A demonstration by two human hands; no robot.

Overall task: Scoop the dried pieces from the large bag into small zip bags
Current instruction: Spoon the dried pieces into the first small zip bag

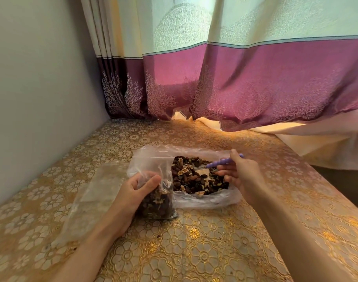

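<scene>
A large clear plastic bag (pixel 210 200) lies open on the table, full of dark dried pieces and pale nut bits (pixel 194 176). My right hand (pixel 241 174) grips a purple-handled scoop (pixel 218 163) whose tip reaches into the pile. My left hand (pixel 131 192) holds a small zip bag (pixel 159 202) upright at the large bag's left edge. The small bag is partly filled with the same mix, and its clear top stands open above my fingers.
Empty clear zip bags (pixel 96 192) lie flat on the table to the left. The table has a gold floral cloth (pixel 194 251). A grey wall (pixel 41 98) stands at the left and a purple and cream curtain (pixel 235 82) hangs at the back.
</scene>
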